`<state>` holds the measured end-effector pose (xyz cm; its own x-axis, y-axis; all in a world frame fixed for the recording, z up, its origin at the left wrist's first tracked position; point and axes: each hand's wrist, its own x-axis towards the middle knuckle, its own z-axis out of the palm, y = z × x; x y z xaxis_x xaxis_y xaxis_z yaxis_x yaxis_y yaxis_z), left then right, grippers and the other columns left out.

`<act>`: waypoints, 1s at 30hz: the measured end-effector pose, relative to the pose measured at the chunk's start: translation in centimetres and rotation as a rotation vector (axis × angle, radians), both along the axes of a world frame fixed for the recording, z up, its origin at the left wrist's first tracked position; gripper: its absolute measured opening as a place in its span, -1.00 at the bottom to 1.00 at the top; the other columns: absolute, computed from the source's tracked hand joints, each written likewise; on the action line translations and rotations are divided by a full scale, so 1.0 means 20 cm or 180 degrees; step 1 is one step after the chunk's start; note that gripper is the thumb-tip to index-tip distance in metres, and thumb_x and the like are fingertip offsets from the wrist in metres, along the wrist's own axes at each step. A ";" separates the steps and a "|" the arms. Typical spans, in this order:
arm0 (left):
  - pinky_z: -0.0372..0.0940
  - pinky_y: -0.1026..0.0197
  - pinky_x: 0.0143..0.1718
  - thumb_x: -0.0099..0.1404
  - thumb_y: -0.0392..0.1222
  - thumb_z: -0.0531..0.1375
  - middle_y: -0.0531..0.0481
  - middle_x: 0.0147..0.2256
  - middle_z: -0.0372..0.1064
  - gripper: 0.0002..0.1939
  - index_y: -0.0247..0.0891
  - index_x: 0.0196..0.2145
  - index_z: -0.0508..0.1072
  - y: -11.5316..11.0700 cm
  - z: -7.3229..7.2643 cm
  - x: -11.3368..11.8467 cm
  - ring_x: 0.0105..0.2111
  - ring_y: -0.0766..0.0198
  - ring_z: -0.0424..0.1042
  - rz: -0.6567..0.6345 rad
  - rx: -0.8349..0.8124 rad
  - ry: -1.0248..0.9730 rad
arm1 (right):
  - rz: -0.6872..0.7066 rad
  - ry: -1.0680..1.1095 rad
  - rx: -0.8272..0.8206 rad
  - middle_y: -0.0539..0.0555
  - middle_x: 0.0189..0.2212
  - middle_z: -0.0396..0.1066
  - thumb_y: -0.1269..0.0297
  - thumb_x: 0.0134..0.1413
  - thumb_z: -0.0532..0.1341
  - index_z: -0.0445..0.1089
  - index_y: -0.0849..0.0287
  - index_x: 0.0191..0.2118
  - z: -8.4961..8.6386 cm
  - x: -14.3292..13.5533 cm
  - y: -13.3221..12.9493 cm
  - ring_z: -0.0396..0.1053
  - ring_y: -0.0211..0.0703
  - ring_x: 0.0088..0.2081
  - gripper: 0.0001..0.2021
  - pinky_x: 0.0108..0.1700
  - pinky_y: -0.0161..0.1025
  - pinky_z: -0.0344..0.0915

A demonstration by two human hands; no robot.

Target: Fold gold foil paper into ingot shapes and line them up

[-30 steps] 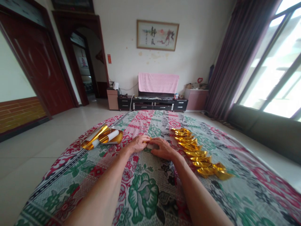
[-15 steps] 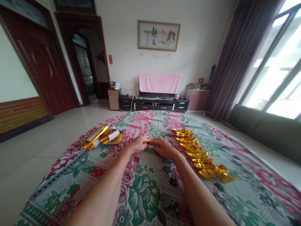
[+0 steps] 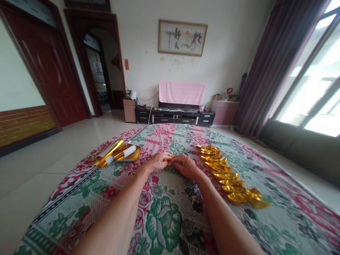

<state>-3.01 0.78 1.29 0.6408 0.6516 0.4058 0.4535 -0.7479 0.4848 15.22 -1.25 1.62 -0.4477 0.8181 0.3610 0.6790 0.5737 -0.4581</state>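
Note:
My left hand point(image 3: 158, 162) and my right hand point(image 3: 186, 165) meet over the middle of the cloth-covered table point(image 3: 162, 226). Between their fingertips is a small piece of gold foil paper point(image 3: 172, 156), mostly hidden, with only slivers of gold showing. Both hands have their fingers bent and closed on it. To the right of my right hand runs a row of several folded gold paper ingots point(image 3: 225, 175), overlapping one another. Beyond my left hand lie loose, curled gold foil sheets point(image 3: 126, 153) with white backs.
A flowered cloth in red, green and grey covers the round table. Past its far edge stands a low black TV cabinet point(image 3: 183, 117), where a pink towel point(image 3: 182, 92) drapes over a screen. A window and purple curtain point(image 3: 261, 78) are at the right, a red door point(image 3: 45, 67) at the left.
The white patch of paper that showed between my hands is now out of sight, and my fingers are closer together. The view has shifted slightly; the ingots and loose sheets stay put.

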 end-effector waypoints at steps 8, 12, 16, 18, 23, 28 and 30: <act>0.23 0.29 -0.11 0.10 -0.45 0.05 -0.03 -0.18 0.40 -0.69 -0.26 -0.29 0.52 -0.01 0.01 0.00 -0.19 0.31 0.35 0.0086 -0.0051 0.0058 | -0.0348 -0.0073 -0.0047 -0.01 -0.23 0.44 0.23 0.09 0.03 0.46 0.04 -0.35 0.00 -0.03 -0.01 0.32 -0.17 -0.17 -0.75 -0.15 -0.25 0.16; 0.24 0.30 -0.12 0.12 -0.42 0.05 -0.03 -0.18 0.41 -0.70 -0.26 -0.28 0.52 -0.01 0.02 0.01 -0.20 0.32 0.36 0.0080 -0.0063 0.0026 | -0.0570 -0.0174 -0.0083 -0.01 -0.21 0.43 0.19 0.11 0.01 0.45 0.04 -0.37 0.00 -0.05 -0.02 0.30 -0.17 -0.16 -0.73 -0.17 -0.25 0.13; 0.24 0.29 -0.11 0.10 -0.44 0.05 -0.03 -0.18 0.41 -0.70 -0.27 -0.30 0.52 -0.01 0.02 0.01 -0.21 0.32 0.37 0.0064 -0.0031 0.0023 | -0.0698 -0.0202 -0.0067 -0.02 -0.22 0.43 0.19 0.10 0.01 0.45 0.03 -0.38 0.00 -0.07 -0.02 0.30 -0.17 -0.17 -0.73 -0.17 -0.26 0.11; 0.24 0.28 -0.09 0.08 -0.46 0.04 -0.03 -0.17 0.41 -0.67 -0.27 -0.29 0.52 -0.01 0.02 0.01 -0.20 0.31 0.37 0.0066 -0.0033 0.0004 | -0.0825 -0.0229 -0.0034 -0.01 -0.24 0.43 0.19 0.09 0.02 0.45 0.04 -0.39 -0.01 -0.08 -0.02 0.30 -0.17 -0.18 -0.74 -0.19 -0.26 0.12; 0.23 0.28 -0.08 0.04 -0.48 0.02 -0.02 -0.16 0.41 -0.62 -0.25 -0.26 0.52 0.00 0.01 0.00 -0.19 0.31 0.36 0.0064 -0.0058 -0.0039 | -0.1011 -0.0272 0.0137 0.01 -0.26 0.44 0.20 0.08 0.05 0.46 0.04 -0.35 -0.02 -0.10 -0.03 0.32 -0.20 -0.22 -0.77 -0.23 -0.32 0.14; 0.23 0.29 -0.09 0.05 -0.48 0.02 -0.01 -0.16 0.41 -0.62 -0.25 -0.27 0.52 -0.01 0.01 0.00 -0.19 0.31 0.35 0.0040 -0.0077 -0.0050 | -0.1041 -0.0200 0.0219 0.02 -0.30 0.45 0.21 0.04 0.09 0.48 0.05 -0.39 -0.03 -0.10 -0.03 0.34 -0.22 -0.23 -0.79 -0.21 -0.34 0.16; 0.23 0.28 -0.09 0.05 -0.48 0.03 -0.02 -0.16 0.40 -0.63 -0.25 -0.27 0.52 -0.02 0.02 0.00 -0.19 0.31 0.35 0.0053 -0.0074 -0.0005 | -0.1019 -0.0165 0.0251 0.01 -0.31 0.45 0.23 0.02 0.11 0.47 0.06 -0.40 -0.04 -0.10 -0.03 0.34 -0.22 -0.24 -0.81 -0.21 -0.34 0.16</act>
